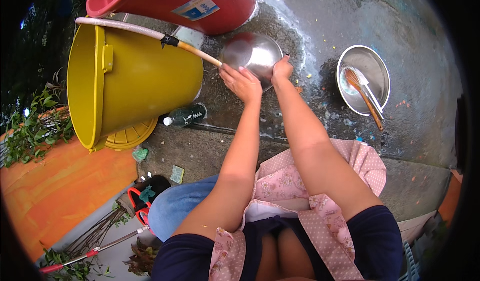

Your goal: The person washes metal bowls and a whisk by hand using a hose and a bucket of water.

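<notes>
A shiny stainless steel bowl (258, 56) is held low over the wet concrete, its rounded outside apparently facing up. My left hand (242, 82) lies along its near left edge, fingers spread against the metal. On the right side, my right hand (282, 70) grips the rim. The tan end of a hose (198, 53) reaches the bowl's left edge, right by my left fingertips. Farther right, a second steel bowl (379, 74) stands on the floor, holding a brown-handled utensil (364, 93) and a white whisk or spatula with a metal handle.
A large yellow bucket (146, 71) stands left, the hose over its rim, with a yellow lid (133, 134) behind. Nearby are a red tub (225, 3), a white-capped bottle (187, 115) and a sponge (177, 174). A red-handled pole (90, 251) lies lower left beside plants.
</notes>
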Available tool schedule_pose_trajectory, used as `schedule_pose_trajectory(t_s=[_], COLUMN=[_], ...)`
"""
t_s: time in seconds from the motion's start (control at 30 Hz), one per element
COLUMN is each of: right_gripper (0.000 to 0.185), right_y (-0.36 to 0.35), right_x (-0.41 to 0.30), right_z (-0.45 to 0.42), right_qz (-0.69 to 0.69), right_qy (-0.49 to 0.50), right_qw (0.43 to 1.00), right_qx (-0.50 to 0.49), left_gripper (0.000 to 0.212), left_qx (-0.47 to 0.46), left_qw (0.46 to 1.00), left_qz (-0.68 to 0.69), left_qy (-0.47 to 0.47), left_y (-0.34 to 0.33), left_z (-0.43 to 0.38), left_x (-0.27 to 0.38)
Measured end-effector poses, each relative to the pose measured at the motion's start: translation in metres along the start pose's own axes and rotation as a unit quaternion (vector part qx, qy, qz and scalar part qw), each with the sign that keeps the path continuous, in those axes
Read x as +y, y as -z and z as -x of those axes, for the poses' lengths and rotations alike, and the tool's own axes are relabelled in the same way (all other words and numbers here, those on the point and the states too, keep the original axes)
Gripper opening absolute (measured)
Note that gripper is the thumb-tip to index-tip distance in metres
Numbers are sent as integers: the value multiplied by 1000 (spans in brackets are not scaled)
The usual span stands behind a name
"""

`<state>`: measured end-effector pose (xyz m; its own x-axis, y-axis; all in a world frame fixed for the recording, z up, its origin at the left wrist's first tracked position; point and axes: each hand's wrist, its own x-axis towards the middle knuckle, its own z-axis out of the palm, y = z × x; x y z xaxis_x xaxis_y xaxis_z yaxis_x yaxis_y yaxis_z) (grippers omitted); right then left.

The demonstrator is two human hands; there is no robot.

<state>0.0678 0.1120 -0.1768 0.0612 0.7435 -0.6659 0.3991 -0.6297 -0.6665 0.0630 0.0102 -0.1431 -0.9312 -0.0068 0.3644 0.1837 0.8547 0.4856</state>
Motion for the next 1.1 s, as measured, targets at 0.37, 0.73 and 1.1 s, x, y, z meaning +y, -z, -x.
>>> schedule_pose_trajectory(t_s=[0.37, 0.73, 1.1], right_gripper=[54, 57, 51], right_y=[5, 7, -46], right_x=[11, 93, 23], right_z=[41, -35, 25], right_qz=[173, -230, 358], right_qy=[207, -158, 322], right_qw=[947, 931, 836], right_qx=[-174, -236, -262], left_gripper=[41, 38, 42], left_qx=[-425, -203, -205], left_qw=[873, 616, 856], left_qz=[200, 524, 245], left_qy=[132, 552, 406], left_y=[-20, -7, 32], left_z=[-109, -40, -71], left_x=[-108, -138, -127])
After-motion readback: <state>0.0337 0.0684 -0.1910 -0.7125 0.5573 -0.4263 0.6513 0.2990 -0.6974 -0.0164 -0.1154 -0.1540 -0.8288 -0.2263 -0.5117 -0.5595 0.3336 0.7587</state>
